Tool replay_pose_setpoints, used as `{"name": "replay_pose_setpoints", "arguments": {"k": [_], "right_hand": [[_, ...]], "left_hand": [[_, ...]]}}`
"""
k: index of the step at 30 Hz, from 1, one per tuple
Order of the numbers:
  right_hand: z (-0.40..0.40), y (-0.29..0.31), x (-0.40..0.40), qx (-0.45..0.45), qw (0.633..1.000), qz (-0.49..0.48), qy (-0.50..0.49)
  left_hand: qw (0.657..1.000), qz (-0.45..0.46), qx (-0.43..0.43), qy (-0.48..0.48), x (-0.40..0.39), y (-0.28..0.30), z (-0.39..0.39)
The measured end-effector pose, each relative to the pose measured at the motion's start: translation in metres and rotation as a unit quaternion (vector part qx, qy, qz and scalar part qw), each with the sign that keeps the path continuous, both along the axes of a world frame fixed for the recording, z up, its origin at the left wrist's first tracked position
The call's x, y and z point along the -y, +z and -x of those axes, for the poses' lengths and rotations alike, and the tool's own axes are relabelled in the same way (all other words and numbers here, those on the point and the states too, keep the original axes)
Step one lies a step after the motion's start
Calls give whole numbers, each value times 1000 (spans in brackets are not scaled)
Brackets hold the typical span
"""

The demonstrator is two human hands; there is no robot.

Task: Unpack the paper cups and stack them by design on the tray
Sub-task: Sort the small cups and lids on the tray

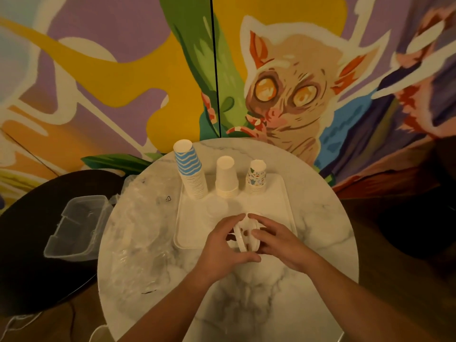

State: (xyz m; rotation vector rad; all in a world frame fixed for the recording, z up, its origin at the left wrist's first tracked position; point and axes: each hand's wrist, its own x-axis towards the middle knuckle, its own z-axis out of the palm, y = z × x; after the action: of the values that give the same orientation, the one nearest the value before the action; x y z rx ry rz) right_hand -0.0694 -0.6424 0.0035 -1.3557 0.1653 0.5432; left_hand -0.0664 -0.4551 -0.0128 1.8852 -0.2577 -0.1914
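A white tray [197,233] lies on the round marble table [308,243]. At the tray's far edge stand three upside-down cup stacks: a tall blue zigzag stack [191,169] on the left, a plain white stack [226,177] in the middle, a short stack with coloured prints [256,176] on the right. Over the tray's near edge my left hand [225,245] and my right hand [277,240] hold white cups [245,232] between them, rims showing, fingers curled round them. The printed sides of these cups are hidden.
Crumpled clear plastic wrapping [143,228] covers the table's left part. A clear plastic container [76,225] sits on a dark round surface [29,243] to the left. A painted wall rises right behind the table.
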Motion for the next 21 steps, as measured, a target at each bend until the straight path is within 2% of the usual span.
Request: {"name": "replay_pose_setpoints", "arguments": {"k": [2,3,4,6,8,11,17,21], "right_hand": [[-8,-7,5,-3,1000,4,-25],[-14,-12,8,0,998,42,-40],[-22,-20,11,8,992,115,-51],[-36,-32,17,46,954,291,-46],[-50,-43,20,104,912,396,-3],[-68,-56,17,164,869,460,85],[-87,-81,5,179,748,593,240],[-84,-82,3,190,732,607,246]], "left_hand": [[1000,0,-12,23,-4,-2,0],[999,-2,-21,31,-7,-4,0],[999,-5,-29,40,-10,-5,1],[998,-7,-42,55,-16,-7,1],[996,-6,-53,65,-21,-7,2],[996,-19,-59,66,-27,-5,4],[995,-30,-57,72,-32,-3,6],[997,-35,-40,61,-34,-3,5]]}}
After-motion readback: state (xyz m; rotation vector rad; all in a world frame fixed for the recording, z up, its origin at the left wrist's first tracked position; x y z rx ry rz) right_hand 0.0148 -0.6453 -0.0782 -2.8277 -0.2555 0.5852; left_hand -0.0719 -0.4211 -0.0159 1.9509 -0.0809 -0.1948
